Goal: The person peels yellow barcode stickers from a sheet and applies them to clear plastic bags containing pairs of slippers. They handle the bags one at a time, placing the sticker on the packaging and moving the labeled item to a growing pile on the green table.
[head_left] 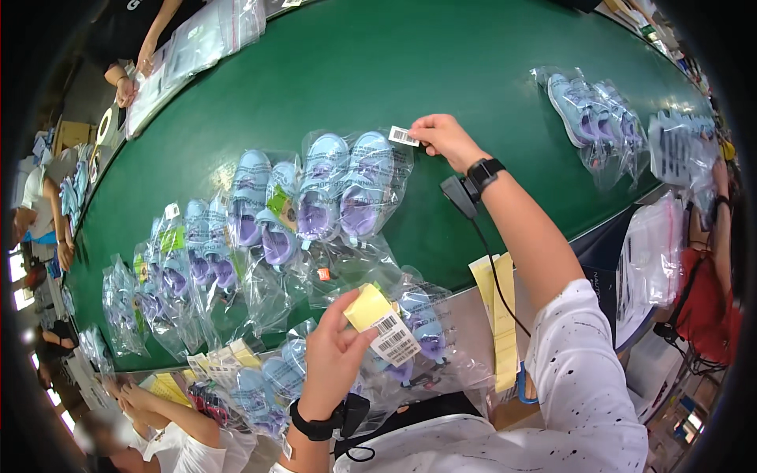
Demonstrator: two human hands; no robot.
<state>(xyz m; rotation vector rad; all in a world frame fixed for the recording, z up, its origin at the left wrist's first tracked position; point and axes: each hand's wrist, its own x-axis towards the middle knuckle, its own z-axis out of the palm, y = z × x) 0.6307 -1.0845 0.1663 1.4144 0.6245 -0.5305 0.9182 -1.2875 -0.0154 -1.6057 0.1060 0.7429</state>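
Pinched between the fingertips of my right hand is a small white barcode sticker, by the upper right corner of a clear bag holding a pair of light-blue shoes with lilac insides. Whether the sticker touches the bag, I cannot tell. Lower down, my left hand grips a sheet of barcode stickers with bare yellow backing at its top. Beneath that sheet lies another bagged pair of shoes, partly covered by it. A watch-like device is strapped to each wrist.
More bagged shoes line the green table to the left, and another bagged pair lies far right. Yellow backing strips hang at the near edge. Co-workers' hands show around the table. A black cable runs from my right wrist.
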